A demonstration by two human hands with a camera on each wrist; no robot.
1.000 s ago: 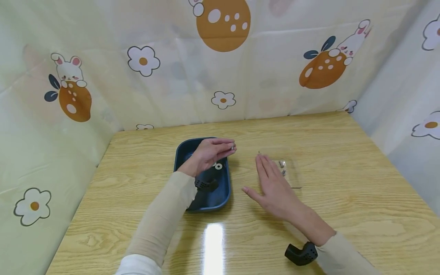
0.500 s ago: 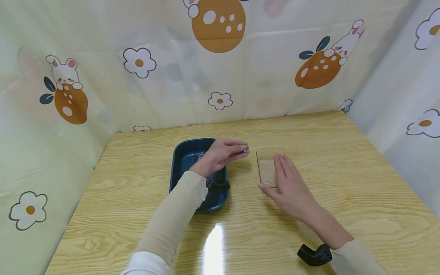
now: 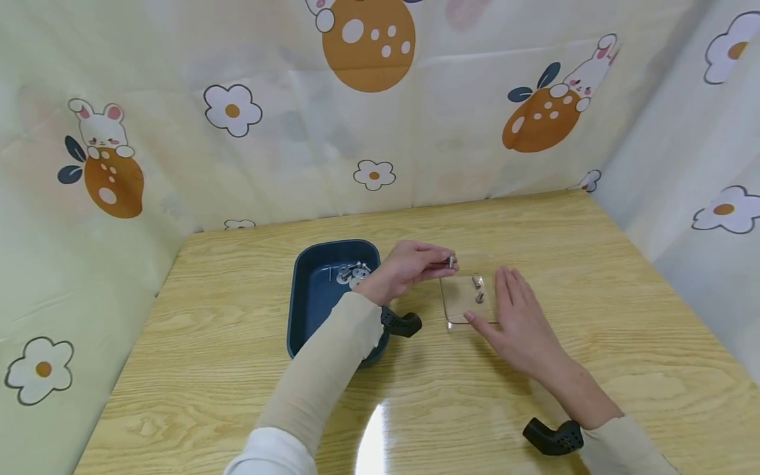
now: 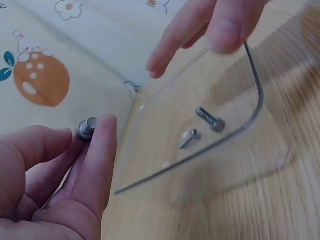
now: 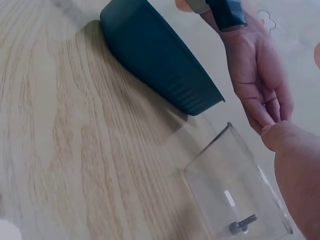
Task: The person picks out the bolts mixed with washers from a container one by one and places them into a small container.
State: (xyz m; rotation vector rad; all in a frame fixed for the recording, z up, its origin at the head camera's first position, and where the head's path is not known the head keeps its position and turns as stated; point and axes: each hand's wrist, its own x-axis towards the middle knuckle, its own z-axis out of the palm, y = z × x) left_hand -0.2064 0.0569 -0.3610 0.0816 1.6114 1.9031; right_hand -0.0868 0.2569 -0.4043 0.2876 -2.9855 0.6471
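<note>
My left hand point(image 3: 410, 267) pinches a silver bolt point(image 4: 86, 128) at its fingertips, above the left back part of a clear plastic box point(image 3: 460, 303). Two loose metal fasteners lie inside that box: a hex-head bolt point(image 4: 210, 120) and a smaller one point(image 4: 190, 138). With fingers straight and together, my right hand point(image 3: 522, 323) stands along the box's right side, its thumb reaching over the front rim. In the right wrist view, the thumb and base of that hand cover part of the scene, and the left hand point(image 5: 260, 75) shows beyond the box.
A dark blue tray point(image 3: 292, 297) stands left of the box, partly behind the left forearm. Several washers and bolts point(image 3: 356, 272) lie in it. Black wrist-worn camera mounts stick out from both wrists. A patterned curtain point(image 3: 285, 165) borders the wooden table at the back.
The left hand has moved right, from over the blue tray to above the clear box, carrying the bolt. The right hand has shifted right, from over the box to its right side.
</note>
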